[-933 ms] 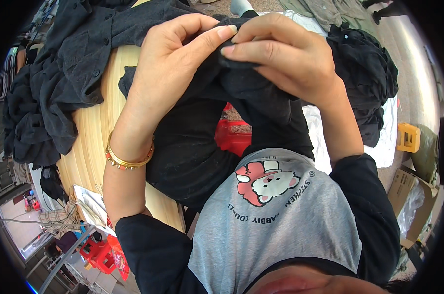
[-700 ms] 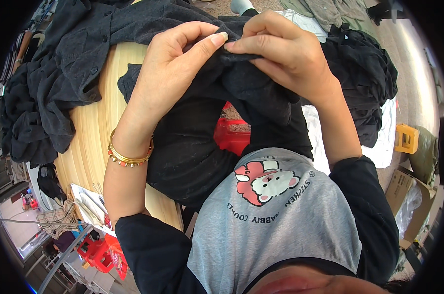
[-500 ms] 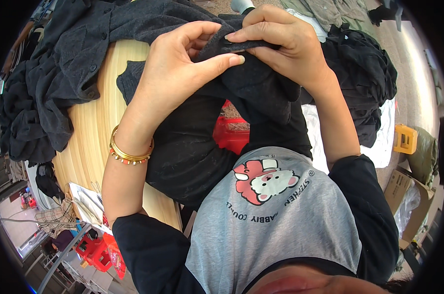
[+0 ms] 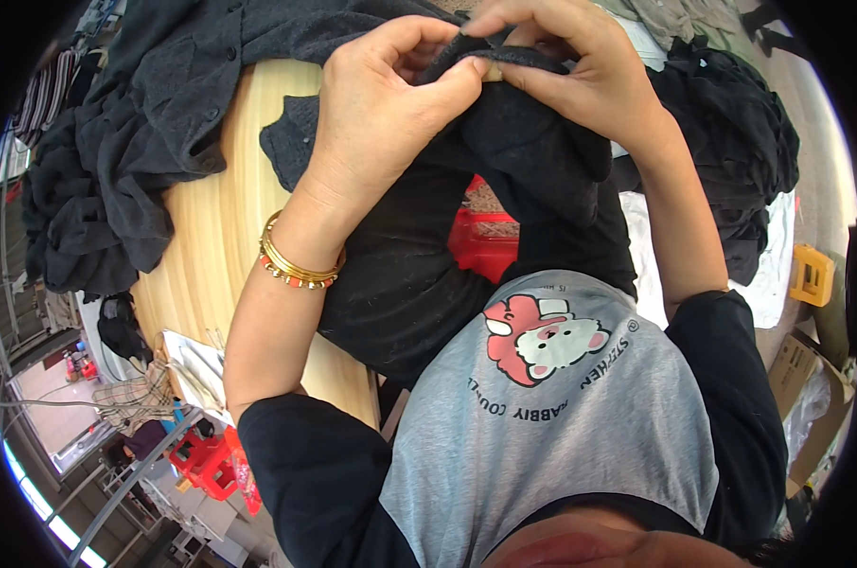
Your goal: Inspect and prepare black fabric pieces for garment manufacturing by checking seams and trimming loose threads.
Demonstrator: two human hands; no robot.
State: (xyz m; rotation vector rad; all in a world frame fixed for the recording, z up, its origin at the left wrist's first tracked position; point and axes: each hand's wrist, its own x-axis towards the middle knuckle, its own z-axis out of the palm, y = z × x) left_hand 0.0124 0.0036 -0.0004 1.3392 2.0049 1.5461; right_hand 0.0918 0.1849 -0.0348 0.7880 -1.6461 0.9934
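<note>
Up at the top of the view, both hands pinch the edge of a dark grey knitted cardigan [image 4: 539, 60]. My left hand [image 4: 381, 109], with gold bangles on its wrist, presses the cloth between thumb and fingers. Close beside it, my right hand [image 4: 594, 80] grips the same folded edge, thumb below and fingers above. A small pale bit shows by the thumb tips; I cannot make out what it is. Dark cloth hangs from the hands over my lap. More of the dark grey knit, with a row of buttons [image 4: 211, 115], spreads over the table to the left.
The light wooden table [image 4: 201, 222] is at my left, with papers [image 4: 194, 364] on its near edge. To the right lies a heap of black clothes [image 4: 722, 142] on white sheeting. A red stool [image 4: 485, 248] shows between my legs. Beyond are a yellow stool [image 4: 812, 275] and a cardboard box [image 4: 795, 379].
Both hands are higher in the picture with the cardigan edge, and my thumbs are closer together. The edge is bent up more between them. The whole view has shifted somewhat.
</note>
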